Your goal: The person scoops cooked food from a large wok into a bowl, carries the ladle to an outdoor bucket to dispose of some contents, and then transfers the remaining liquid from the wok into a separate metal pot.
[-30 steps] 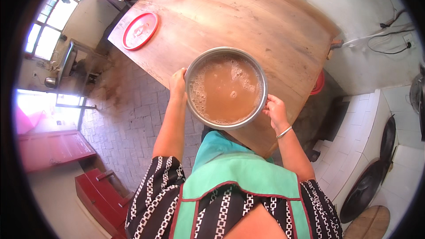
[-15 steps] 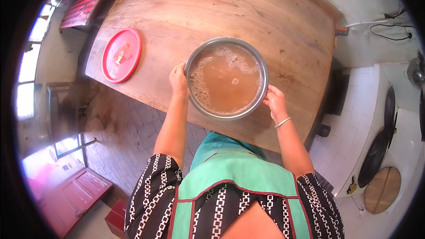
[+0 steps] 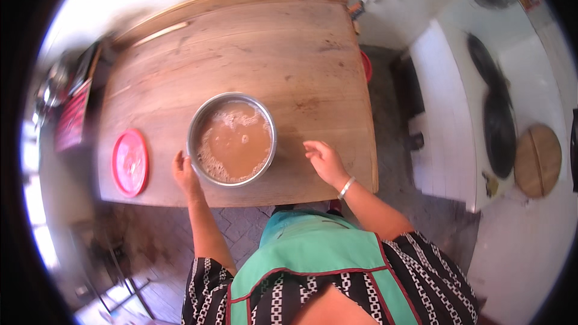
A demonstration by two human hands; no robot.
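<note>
A round metal basin (image 3: pixel 273 155) full of cloudy brown liquid (image 3: pixel 232 147) stands on the wooden table (image 3: pixel 241 42). Pale foam rings the liquid's edge. My left hand (image 3: pixel 186 173) is beside the basin's lower left rim with its fingers apart; whether it still touches the metal I cannot tell. Well off to the basin's right, my right hand (image 3: pixel 325 162) is over the table, fingers loosely stretched and nothing in them. A bracelet (image 3: pixel 346 188) circles that wrist.
A pink-red plastic lid (image 3: pixel 129 162), wet on top, lies near the table's left edge. At the right is a white-tiled stove counter (image 3: pixel 445 114) with dark pans (image 3: pixel 498 132) and a round wooden lid (image 3: pixel 537 160). A thin stick (image 3: pixel 161 34) rests at the table's back left.
Both hands held the basin before; now it stands on the table and my right hand has come away to the right. My left hand has loosened. The view has turned.
</note>
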